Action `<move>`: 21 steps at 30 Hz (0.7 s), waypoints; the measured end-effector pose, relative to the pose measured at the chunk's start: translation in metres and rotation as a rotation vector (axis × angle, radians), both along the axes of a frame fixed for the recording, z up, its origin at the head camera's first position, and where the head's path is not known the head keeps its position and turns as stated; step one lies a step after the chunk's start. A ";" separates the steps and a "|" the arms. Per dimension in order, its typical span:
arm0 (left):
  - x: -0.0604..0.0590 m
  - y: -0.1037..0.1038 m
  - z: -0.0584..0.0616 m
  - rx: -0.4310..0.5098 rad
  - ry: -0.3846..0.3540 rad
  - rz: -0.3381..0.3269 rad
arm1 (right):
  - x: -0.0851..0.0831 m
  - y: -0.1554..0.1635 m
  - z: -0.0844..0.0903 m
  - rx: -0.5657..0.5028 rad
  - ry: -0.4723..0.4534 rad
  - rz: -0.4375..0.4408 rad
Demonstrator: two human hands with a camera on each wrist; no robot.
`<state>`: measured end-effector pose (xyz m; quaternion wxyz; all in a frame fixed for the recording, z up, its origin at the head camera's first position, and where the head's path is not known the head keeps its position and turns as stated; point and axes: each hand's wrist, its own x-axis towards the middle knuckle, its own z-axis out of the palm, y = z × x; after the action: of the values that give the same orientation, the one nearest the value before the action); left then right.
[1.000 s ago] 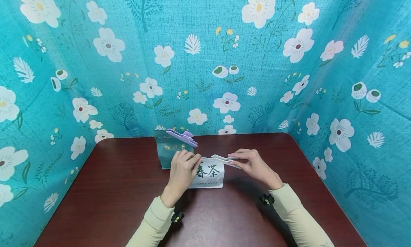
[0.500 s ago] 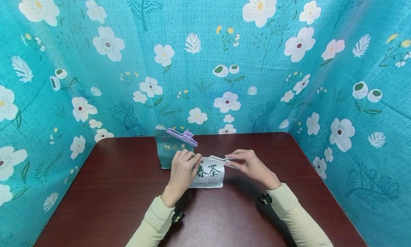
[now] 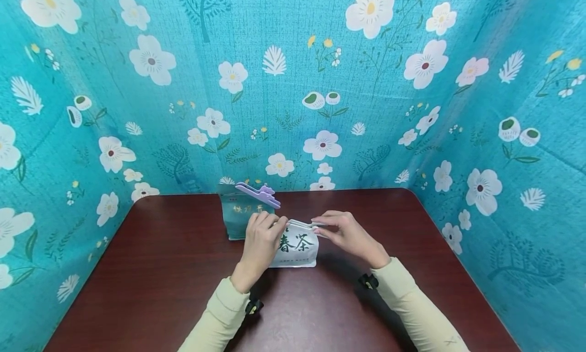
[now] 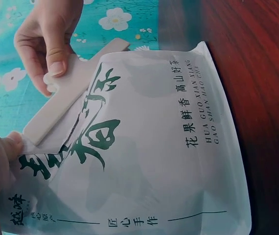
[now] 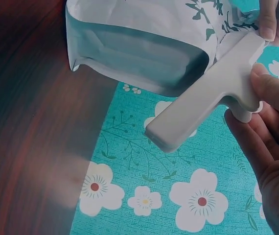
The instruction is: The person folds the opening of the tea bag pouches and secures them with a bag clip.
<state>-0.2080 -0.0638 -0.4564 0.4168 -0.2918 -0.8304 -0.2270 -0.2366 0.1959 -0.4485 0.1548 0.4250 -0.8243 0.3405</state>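
Just below the middle of the head view, a white tea pouch stands on the dark wooden surface, its printed face toward the person and its top edge running left to right between the two hands. The left hand pinches the pouch's upper left corner, fingers curled over the folded top. The right hand pinches the thumb tab of a white sealing clip between thumb and fingers; in the right wrist view the clip lies with its long bar along the pouch's mouth, one end jutting past the bag. So the clip's long axis lines up with the top edge, and it sits at the right end of that edge, nearer the right hand, with the left hand at the far end of the same line. Just behind and to the upper left stands a green tea pouch, topped by a purple clip. Turquoise floral cloth walls in the surface.
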 end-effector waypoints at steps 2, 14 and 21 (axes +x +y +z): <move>0.000 0.000 -0.001 -0.011 -0.005 -0.010 | 0.001 -0.001 0.001 -0.006 0.003 0.001; 0.002 -0.007 -0.002 0.002 -0.026 -0.058 | 0.001 -0.006 0.002 -0.038 0.023 -0.005; 0.001 -0.006 -0.005 0.089 0.028 -0.045 | 0.001 -0.012 0.002 -0.054 0.001 -0.026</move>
<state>-0.2073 -0.0693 -0.4612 0.4357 -0.2946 -0.8069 -0.2688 -0.2359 0.1843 -0.4465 0.1710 0.4101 -0.8200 0.3606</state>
